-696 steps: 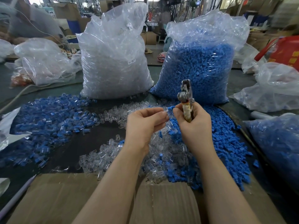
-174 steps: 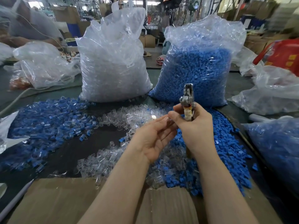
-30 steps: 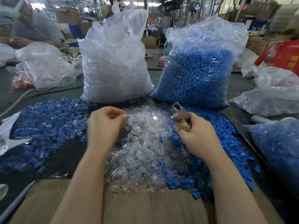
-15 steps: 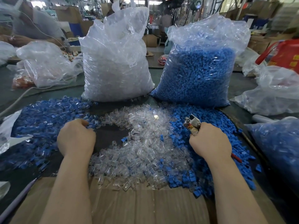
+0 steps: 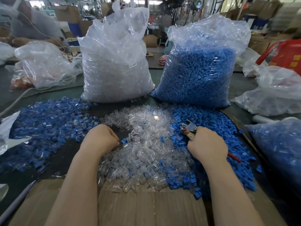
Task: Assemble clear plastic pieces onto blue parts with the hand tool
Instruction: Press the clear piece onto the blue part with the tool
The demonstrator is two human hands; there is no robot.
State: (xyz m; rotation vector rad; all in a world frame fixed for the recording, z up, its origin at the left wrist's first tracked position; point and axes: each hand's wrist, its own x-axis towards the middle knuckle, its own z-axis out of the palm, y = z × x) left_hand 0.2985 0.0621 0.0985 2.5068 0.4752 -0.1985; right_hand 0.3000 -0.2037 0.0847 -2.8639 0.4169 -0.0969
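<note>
A heap of clear plastic pieces (image 5: 146,154) lies in the middle of the table, with loose blue parts (image 5: 216,126) heaped to its right. My left hand (image 5: 101,139) rests knuckles up at the clear heap's left edge, fingers curled under; what they hold is hidden. A small blue part (image 5: 124,141) lies just beside its fingertips. My right hand (image 5: 206,145) grips the hand tool (image 5: 189,128) low over the blue heap. The tool's metal jaws point up and left, and a red handle tip (image 5: 234,159) sticks out behind my wrist.
Joined blue-and-clear pieces (image 5: 48,126) spread at the left. A tall bag of clear pieces (image 5: 114,62) and a bag of blue parts (image 5: 200,70) stand behind. Another blue-filled bag (image 5: 280,144) sits at the right, cardboard (image 5: 146,209) at the front edge.
My left hand has moved right, from the joined pile at the left to the clear heap's edge. My right hand has stayed low on the blue heap, still gripping the tool.
</note>
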